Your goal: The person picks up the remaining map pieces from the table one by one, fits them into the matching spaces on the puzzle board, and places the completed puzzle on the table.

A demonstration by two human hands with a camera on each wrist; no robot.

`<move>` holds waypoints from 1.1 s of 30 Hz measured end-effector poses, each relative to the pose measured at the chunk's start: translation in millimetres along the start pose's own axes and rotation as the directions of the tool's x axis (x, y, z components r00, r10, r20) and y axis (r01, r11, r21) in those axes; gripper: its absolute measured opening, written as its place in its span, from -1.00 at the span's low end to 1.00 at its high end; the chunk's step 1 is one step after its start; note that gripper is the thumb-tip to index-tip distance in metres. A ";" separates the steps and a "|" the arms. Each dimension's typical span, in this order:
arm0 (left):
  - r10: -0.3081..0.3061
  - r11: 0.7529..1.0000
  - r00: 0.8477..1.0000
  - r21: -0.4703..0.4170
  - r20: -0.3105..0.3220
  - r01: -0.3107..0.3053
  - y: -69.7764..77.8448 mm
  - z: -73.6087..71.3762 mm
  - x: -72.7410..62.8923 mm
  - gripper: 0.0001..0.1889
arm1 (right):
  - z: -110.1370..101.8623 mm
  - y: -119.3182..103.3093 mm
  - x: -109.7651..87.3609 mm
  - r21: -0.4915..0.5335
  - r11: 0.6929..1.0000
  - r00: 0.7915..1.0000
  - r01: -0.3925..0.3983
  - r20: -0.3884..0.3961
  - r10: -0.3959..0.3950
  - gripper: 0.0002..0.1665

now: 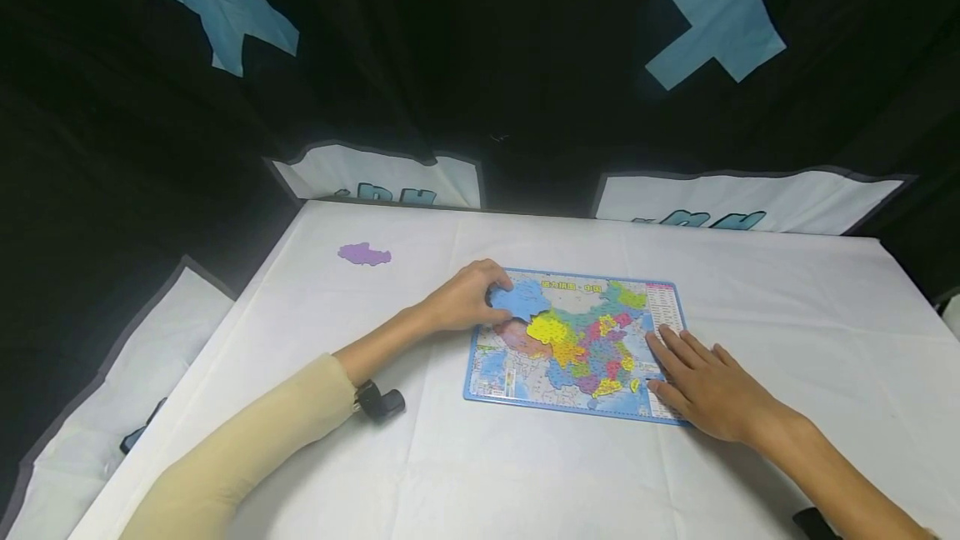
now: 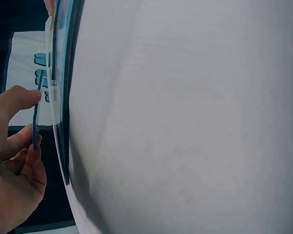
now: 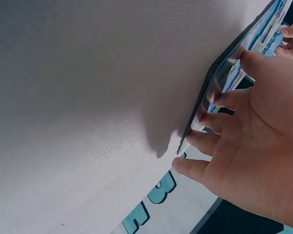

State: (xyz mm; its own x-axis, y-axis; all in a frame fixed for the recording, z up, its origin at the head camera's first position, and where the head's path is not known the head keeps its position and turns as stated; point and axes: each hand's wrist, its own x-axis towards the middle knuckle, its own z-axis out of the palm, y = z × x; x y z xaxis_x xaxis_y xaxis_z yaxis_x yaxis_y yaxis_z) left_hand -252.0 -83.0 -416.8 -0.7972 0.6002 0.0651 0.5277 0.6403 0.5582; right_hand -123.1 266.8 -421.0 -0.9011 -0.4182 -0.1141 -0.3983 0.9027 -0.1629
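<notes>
My left hand point(image 1: 471, 297) pinches a blue map puzzle piece point(image 1: 522, 300) between thumb and fingers, over the upper left of a China map puzzle board point(image 1: 480, 388). Seen edge-on in the left wrist view, the blue piece point(image 2: 35, 122) is slightly apart from the board's face point(image 2: 63, 112). A pinkish-brown area point(image 1: 517, 338) shows just below the piece, and a yellow one point(image 1: 547, 327) lies to its right. On the board's right edge rests my right hand point(image 1: 712, 390), its fingers spread and nearly straight, as the right wrist view also shows.
A lone purple puzzle piece point(image 1: 364, 254) lies on the white tablecloth point(image 1: 420, 482), to the left of the board near the back. Dark cloth point(image 1: 487, 73) with light blue patches hangs behind the table. A dark object point(image 1: 138, 432) lies beyond the left table edge.
</notes>
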 end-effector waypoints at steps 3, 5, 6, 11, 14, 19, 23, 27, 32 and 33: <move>-0.005 1.000 1.000 0.004 0.000 0.005 0.4 1.9 1.2 -0.57 | -0.3 -0.2 0.4 0.001 1.000 1.000 0.000 0.003 0.000 -0.19; -0.011 1.000 1.000 0.006 -0.001 0.011 0.9 2.5 1.6 -0.57 | -0.5 -0.4 0.5 0.003 1.000 1.000 0.000 0.007 0.000 -0.19; -0.015 1.000 1.000 0.007 -0.001 0.015 1.1 2.7 1.7 -0.57 | -0.6 -0.4 0.6 0.004 1.000 1.000 -0.001 0.009 0.000 -0.18; -0.029 1.000 1.000 0.008 0.003 0.029 1.2 3.3 2.4 -0.57 | -1.0 -0.9 0.7 0.004 1.000 1.000 -0.003 0.011 0.003 -0.18; -0.036 0.999 0.999 0.011 0.005 0.036 0.7 3.5 2.9 -0.56 | -1.1 -1.1 0.6 0.004 1.000 1.000 -0.003 0.010 0.003 -0.18; -0.044 0.999 0.999 0.014 0.011 0.044 0.2 3.6 3.5 -0.55 | -0.9 -0.8 0.4 0.007 1.000 1.000 -0.002 0.007 0.002 -0.18; -0.045 0.999 0.999 0.012 0.021 0.044 -0.3 4.2 4.0 -0.55 | -1.3 -0.7 0.3 0.010 1.000 1.000 -0.001 0.010 0.001 -0.18; -0.039 0.999 0.999 0.017 0.027 0.038 -1.5 4.9 4.9 -0.55 | -1.5 -0.4 0.1 0.010 1.000 1.000 0.000 0.012 0.000 -0.18; -0.023 0.999 0.999 0.025 0.031 0.022 -2.8 5.7 6.6 -0.55 | -1.0 0.0 0.1 0.002 1.000 1.000 -0.002 0.008 0.002 -0.18; -0.020 1.000 0.999 0.024 0.032 0.019 -2.9 5.8 6.9 -0.55 | -0.9 0.0 0.1 0.001 1.000 1.000 -0.002 0.008 0.002 -0.18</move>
State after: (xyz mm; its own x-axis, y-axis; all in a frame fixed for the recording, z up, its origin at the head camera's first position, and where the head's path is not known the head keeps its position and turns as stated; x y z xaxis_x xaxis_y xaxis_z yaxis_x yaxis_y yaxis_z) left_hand -257.3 -77.9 -422.7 -0.7975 0.6026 0.0275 0.5195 0.6629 0.5392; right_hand -123.4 266.9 -420.1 -0.9008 -0.4168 -0.1221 -0.3960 0.9036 -0.1632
